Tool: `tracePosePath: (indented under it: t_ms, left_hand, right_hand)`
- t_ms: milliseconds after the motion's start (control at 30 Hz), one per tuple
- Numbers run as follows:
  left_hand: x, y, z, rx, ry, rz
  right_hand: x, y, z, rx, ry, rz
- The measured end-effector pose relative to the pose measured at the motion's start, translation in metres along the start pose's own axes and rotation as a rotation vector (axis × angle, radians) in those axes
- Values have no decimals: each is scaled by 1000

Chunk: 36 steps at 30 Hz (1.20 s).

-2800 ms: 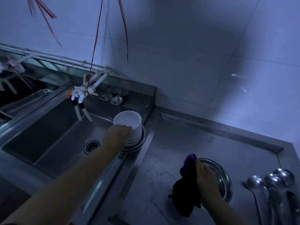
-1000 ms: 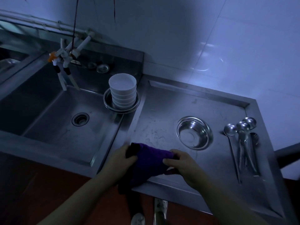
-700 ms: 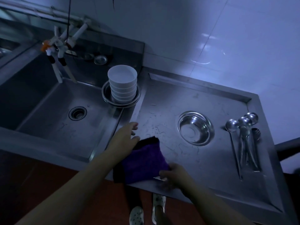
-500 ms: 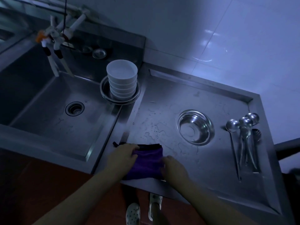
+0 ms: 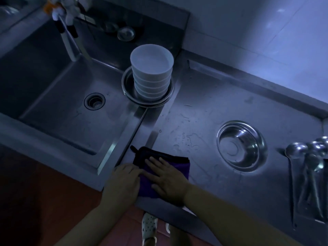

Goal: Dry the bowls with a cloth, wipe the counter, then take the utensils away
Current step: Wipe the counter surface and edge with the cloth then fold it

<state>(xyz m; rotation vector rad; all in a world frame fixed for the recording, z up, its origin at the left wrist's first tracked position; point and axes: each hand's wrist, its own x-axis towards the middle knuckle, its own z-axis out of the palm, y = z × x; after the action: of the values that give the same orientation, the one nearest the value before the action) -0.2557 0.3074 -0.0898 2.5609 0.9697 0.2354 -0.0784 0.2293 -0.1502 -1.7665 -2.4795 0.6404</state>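
Single head-worn view, steeply downward, close over counter [image 5: 221,107] front edge and sink [image 5: 58,96].

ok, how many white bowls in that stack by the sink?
5 rims visible, all in one stack of white bowls standing in a metal dish at the sink's right back corner. More may be hidden below the dish rim.
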Motion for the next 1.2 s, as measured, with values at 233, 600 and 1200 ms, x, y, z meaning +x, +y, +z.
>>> tracePosePath:
  t_ms: [233,600,1200]
  left_hand:
    - [38,-10,-1,83,81,-227]
    - [99,10,9,127,-9,-275]
    - [182,31,37,383,-211,-214]
  right_hand:
    - [48,36,-6,-112,140,116]
    - [95,128,-46,-132,137,187]
    - [137,268,-108,-129,250,333]
